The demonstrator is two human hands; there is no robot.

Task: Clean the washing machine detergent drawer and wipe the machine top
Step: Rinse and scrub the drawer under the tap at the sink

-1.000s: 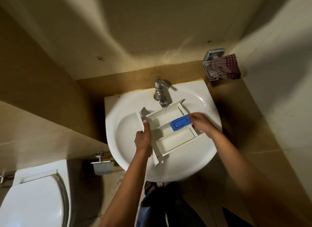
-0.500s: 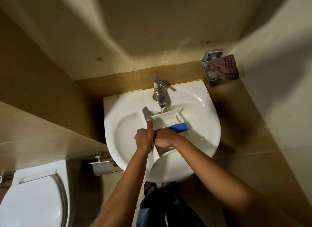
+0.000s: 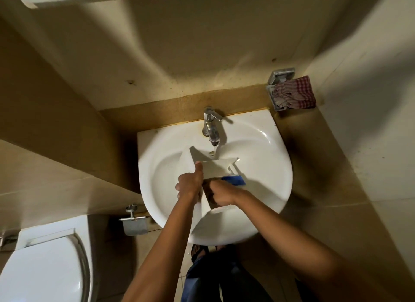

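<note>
The white detergent drawer point(image 3: 216, 168), with a blue insert point(image 3: 233, 180), is tilted over the white basin point(image 3: 265, 166) under the chrome tap point(image 3: 211, 127), which runs a thin stream of water. My left hand point(image 3: 189, 184) grips the drawer's left front panel, thumb pointing up along it. Inside the drawer's near compartment, just left of the blue insert, my right hand point(image 3: 221, 195) has its fingers curled. Whether it holds anything is hidden. The drawer's lower end is blurred.
A checked red cloth point(image 3: 294, 92) lies in a metal wall holder at the right of the basin. A white toilet point(image 3: 42, 268) stands at the lower left, with a metal paper holder point(image 3: 134, 220) beside it. Tiled walls close in on both sides.
My right hand left the blue insert on the right and moved left into the drawer, next to my left hand. The drawer tipped up steeper. My left hand kept its grip.
</note>
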